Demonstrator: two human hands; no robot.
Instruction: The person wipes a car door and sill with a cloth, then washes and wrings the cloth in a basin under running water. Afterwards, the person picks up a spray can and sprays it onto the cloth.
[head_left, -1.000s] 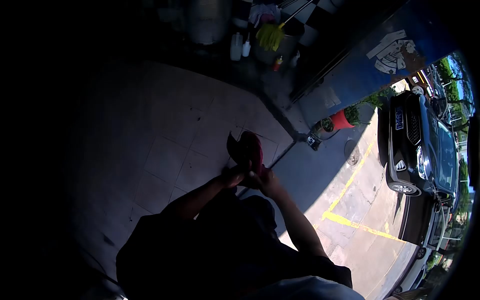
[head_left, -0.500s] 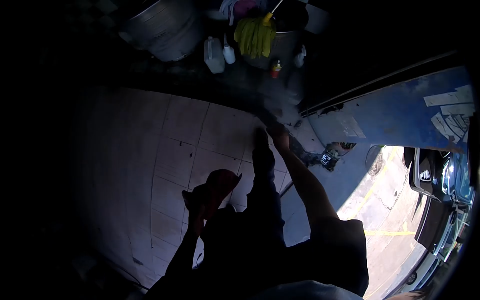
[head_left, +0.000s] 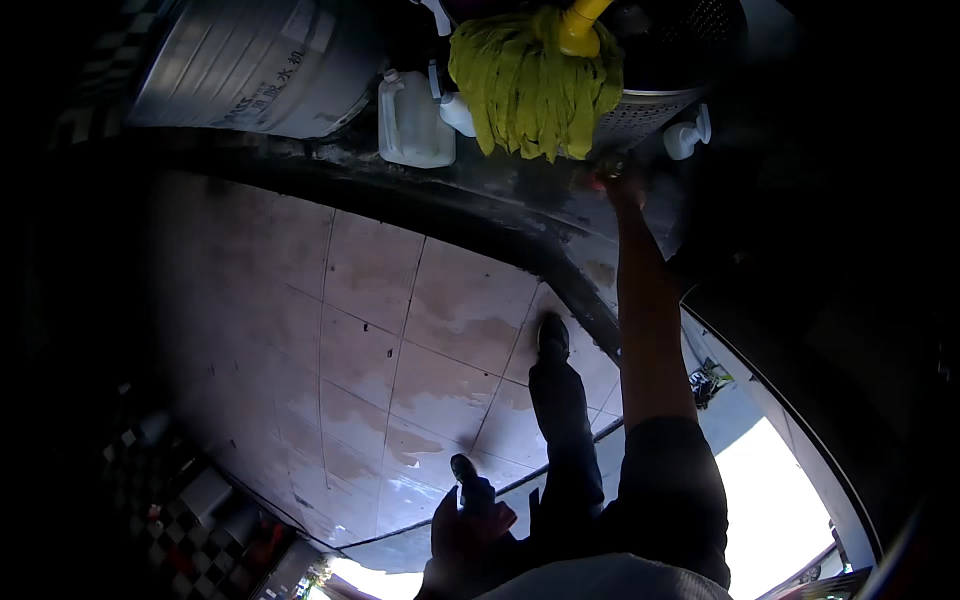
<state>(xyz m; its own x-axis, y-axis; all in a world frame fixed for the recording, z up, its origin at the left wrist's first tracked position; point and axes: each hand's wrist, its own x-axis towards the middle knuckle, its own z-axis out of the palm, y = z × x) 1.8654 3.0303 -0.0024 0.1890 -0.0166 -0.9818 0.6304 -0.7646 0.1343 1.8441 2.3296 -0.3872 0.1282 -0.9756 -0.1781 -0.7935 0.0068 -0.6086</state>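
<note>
My right hand [head_left: 626,186] reaches far forward, its fingers around a small can [head_left: 612,167] with some red on it, on the dark ledge. Shadow and the hand hide most of the can. Just beyond hangs a yellow-green mop head [head_left: 535,85]. Low in the view and close to my body, my left hand [head_left: 452,528] is a dark shape, closed on a red cloth [head_left: 493,523]. The fingers there are mostly lost in shadow.
A translucent jug [head_left: 415,125] and a white bottle [head_left: 457,113] stand left of the mop. A large metal drum [head_left: 265,70] is at the upper left. A perforated metal basket [head_left: 650,118] and a white spray bottle [head_left: 687,134] stand right. A raised dark edge [head_left: 450,225] borders the tiled floor [head_left: 370,330].
I have moved closer to the ledge with the mop and jug. My right hand has gone forward to the can and closed around it. My left hand and the red cloth are now lower.
</note>
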